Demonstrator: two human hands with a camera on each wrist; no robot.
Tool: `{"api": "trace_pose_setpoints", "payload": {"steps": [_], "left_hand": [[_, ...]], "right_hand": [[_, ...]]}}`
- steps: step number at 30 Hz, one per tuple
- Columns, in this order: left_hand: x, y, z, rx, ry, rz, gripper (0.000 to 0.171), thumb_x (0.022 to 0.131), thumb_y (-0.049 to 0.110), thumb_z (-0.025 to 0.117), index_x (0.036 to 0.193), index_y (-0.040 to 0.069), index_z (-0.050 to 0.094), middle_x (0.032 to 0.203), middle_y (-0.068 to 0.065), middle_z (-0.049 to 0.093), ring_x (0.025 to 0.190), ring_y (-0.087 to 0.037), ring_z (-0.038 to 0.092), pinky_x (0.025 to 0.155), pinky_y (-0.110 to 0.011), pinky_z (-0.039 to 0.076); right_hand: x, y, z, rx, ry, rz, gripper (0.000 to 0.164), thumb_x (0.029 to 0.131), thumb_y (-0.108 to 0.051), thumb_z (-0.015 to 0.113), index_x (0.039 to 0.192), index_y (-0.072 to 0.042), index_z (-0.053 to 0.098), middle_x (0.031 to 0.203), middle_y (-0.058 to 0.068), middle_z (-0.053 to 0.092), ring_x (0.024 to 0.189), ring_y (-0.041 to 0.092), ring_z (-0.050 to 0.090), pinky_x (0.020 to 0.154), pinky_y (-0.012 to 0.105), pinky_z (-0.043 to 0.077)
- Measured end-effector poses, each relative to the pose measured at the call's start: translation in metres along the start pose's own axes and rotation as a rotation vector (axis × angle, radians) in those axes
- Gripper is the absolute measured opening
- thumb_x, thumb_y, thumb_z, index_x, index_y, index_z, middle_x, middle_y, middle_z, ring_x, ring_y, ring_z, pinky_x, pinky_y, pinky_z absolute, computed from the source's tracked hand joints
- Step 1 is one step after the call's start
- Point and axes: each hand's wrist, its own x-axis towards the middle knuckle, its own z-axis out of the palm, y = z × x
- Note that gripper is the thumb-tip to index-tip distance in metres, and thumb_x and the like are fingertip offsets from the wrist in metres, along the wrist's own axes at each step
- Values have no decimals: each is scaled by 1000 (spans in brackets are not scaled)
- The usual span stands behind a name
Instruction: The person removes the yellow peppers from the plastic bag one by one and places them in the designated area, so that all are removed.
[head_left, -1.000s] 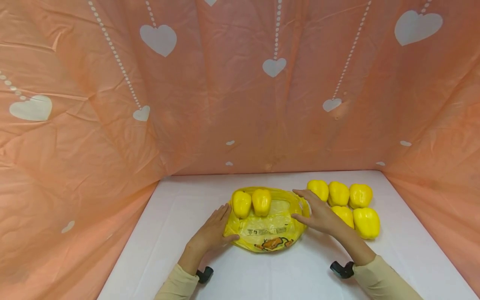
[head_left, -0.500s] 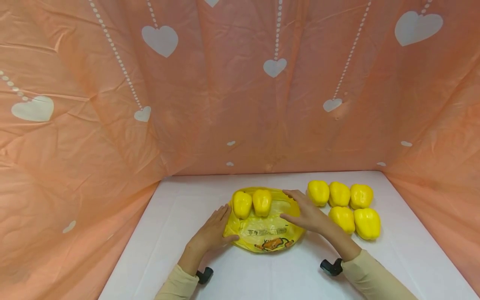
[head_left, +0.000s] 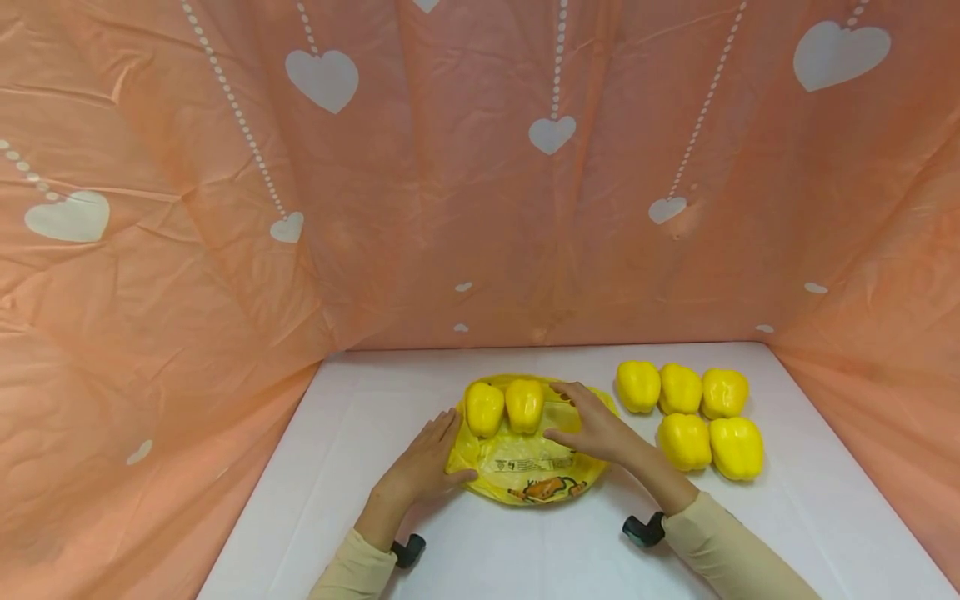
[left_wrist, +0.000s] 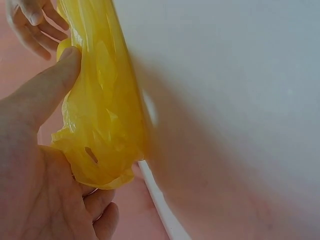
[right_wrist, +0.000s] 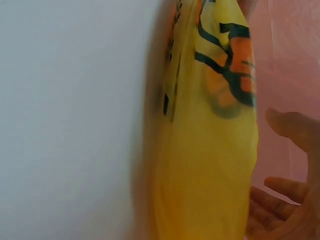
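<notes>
A yellow plastic bag [head_left: 498, 486] sits on the white table [head_left: 330, 442], its mouth spread upward and an orange-and-black print on its near side. Two yellow peppers [head_left: 524, 407] lie side by side within the bag's outline, toward its far left part. The left hand [head_left: 423, 457] rests against the bag's left side, fingers fairly straight and thumb touching the near-left rim; its spread is wide. The right hand [head_left: 598, 429] is over the bag's right part, thumb and fingers wide apart with nothing between them; whether it touches the bag, I cannot tell. Right of the bag, well clear of it, stand five loose peppers [head_left: 681, 389], three in a farther row and two in a nearer one. Toward the wearer from the bag are beige sleeves [head_left: 738, 546] and a black device [head_left: 643, 530] at each wrist. Beyond the bag hangs an orange curtain [head_left: 450, 208] with white hearts.
</notes>
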Motion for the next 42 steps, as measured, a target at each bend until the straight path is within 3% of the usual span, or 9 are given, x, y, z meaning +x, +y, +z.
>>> {"api": "trace_pose_setpoints", "payload": {"steps": [9, 16, 23, 35, 42], "left_hand": [[0, -2, 1, 7, 3, -3, 101, 99, 47, 77, 166, -8, 26, 176, -24, 20, 164, -37, 21, 135, -50, 20], [0, -4, 2, 12, 6, -6, 101, 98, 48, 77, 166, -9, 26, 176, -25, 21, 164, -38, 21, 135, -51, 20], [0, -5, 3, -3, 8, -11, 102, 98, 47, 78, 166, -9, 26, 176, -25, 21, 164, -38, 21, 135, -51, 20], [-2, -5, 1, 1, 0, -18, 101, 99, 47, 77, 166, -9, 26, 176, -25, 21, 164, -37, 21, 135, -50, 20], [-2, -5, 1, -4, 1, -23, 101, 98, 47, 77, 166, -8, 26, 176, -24, 21, 164, -37, 21, 135, -51, 20]], "right_hand": [[8, 0, 7, -6, -11, -10, 82, 95, -30, 85, 159, 1, 44, 153, 25, 52, 138, 46, 55, 114, 62, 50], [14, -3, 11, -24, -21, 45, 84, 95, -34, 85, 160, -1, 43, 157, 22, 51, 141, 42, 54, 117, 61, 48], [20, -3, 15, -46, -5, 22, 85, 94, -33, 86, 159, 0, 44, 155, 23, 52, 139, 42, 55, 117, 61, 48], [27, -5, 21, -3, -8, 37, 88, 92, -32, 87, 160, 2, 42, 156, 25, 50, 141, 43, 53, 119, 60, 46], [29, -4, 27, -11, 2, 43, 92, 91, -32, 89, 160, 5, 40, 149, 26, 53, 132, 42, 58, 115, 60, 50]]}}
